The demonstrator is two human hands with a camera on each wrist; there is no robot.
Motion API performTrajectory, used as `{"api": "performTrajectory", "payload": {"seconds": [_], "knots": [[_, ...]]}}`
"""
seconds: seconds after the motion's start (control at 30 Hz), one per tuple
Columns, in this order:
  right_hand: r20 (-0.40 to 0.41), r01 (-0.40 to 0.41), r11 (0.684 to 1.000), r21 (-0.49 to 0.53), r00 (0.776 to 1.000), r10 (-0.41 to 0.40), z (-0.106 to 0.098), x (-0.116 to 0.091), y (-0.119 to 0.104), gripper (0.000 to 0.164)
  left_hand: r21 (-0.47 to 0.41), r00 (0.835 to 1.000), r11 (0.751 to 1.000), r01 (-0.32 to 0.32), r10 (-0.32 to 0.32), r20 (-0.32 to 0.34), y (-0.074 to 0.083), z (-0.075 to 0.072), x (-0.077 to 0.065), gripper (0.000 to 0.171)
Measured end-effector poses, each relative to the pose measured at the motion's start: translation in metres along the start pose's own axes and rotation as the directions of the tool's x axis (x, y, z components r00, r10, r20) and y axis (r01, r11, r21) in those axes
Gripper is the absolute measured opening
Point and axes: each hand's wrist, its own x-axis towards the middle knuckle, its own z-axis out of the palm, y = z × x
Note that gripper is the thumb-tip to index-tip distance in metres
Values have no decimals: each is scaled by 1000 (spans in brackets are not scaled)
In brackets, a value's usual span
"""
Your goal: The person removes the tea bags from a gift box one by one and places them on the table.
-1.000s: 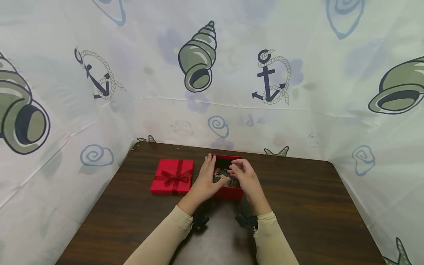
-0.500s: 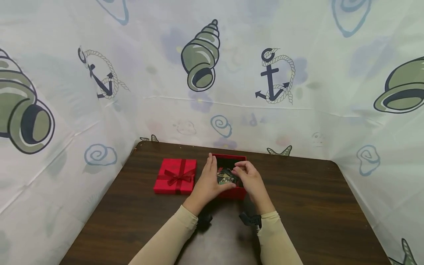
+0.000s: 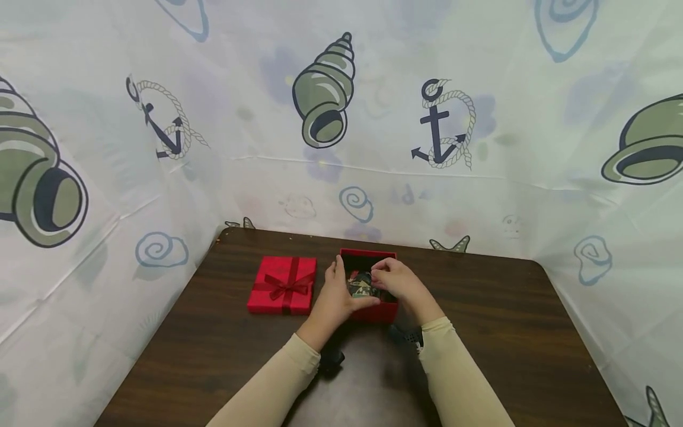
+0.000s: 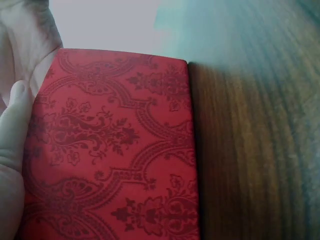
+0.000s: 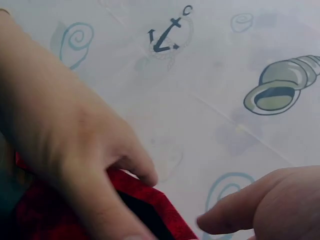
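Observation:
An uncovered red gift box point(image 3: 373, 313) stands on the table; in the left wrist view its patterned wall fills the middle. Inside lies a dark item with gold, green and red markings point(image 3: 361, 286); I cannot tell its kind. My left hand point(image 3: 335, 301) holds the box at its near left corner, thumb lying along the front rim. My right hand point(image 3: 402, 284) reaches over the right side with bent fingers, the tips at the item's upper right edge. Whether they pinch it is hidden. In the right wrist view only part of the right hand point(image 5: 285, 205) shows.
Left of the box lies a red lid point(image 3: 283, 284) with a dark red ribbon bow. Both sit toward the far side of the brown wooden table point(image 3: 496, 332). A pale cloth backdrop point(image 3: 384, 118) with shells and anchors surrounds the table on three sides.
The right hand's fingers have closed up and turned down toward the item, and its wrist has swung right. The left hand's fingers have slid slightly down; its thumb lies flatter over the front rim.

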Motion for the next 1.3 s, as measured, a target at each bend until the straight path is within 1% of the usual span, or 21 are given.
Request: {"api": "performTrajectory", "payload": {"seconds": [0.07,0.17,0.27,0.33,0.4,0.43,0.53,0.67,0.77,0.93,1.03,1.1,1.17,1.23,1.3], "knots": [[50,-14,999,-33,999,16,-4,6,-5,38,-13,1000,1000,6,-6,15,0,-1,1,145],[107,-20,993,-120,994,33,-7,15,-11,39,-21,999,1000,11,-10,39,-1,-2,2,145],[137,10,964,-265,990,27,-6,23,-15,38,-20,999,1000,8,-7,52,-1,-3,1,144],[141,25,943,-331,990,23,-5,30,-17,40,-22,998,1000,5,-4,58,-2,-4,0,145],[149,24,934,-356,988,31,-4,37,-18,41,-31,998,1000,3,-1,62,-3,-4,-1,144],[156,18,936,-352,987,40,-3,40,-19,42,-33,998,999,2,0,65,-4,-5,-1,144],[200,15,931,-364,978,62,-3,48,-21,43,-34,997,999,10,-7,76,-5,-5,-2,143],[247,44,902,-428,966,70,-3,54,-21,43,-26,997,999,19,-17,77,-6,-6,-3,143],[272,62,901,-430,960,63,-3,57,-19,44,-43,997,999,14,-10,81,-6,-6,-3,143],[311,83,917,-389,949,46,-8,60,-12,44,-57,996,998,11,-6,90,-5,-6,-3,146],[342,90,939,-332,939,31,-10,61,-9,45,-64,996,998,14,-8,92,-5,-6,-3,148],[362,82,957,-276,932,24,-12,63,-8,46,-67,996,998,13,-7,92,-5,-6,-3,148],[385,73,968,-242,922,27,-12,65,-8,47,-66,996,998,11,-5,88,-6,-7,-3,147],[407,79,964,-252,913,31,-11,66,-7,47,-64,997,998,11,-5,82,-6,-7,-3,148],[427,103,954,-281,904,28,-11,67,-6,47,-63,997,998,9,-4,78,-7,-6,-3,148]]}}
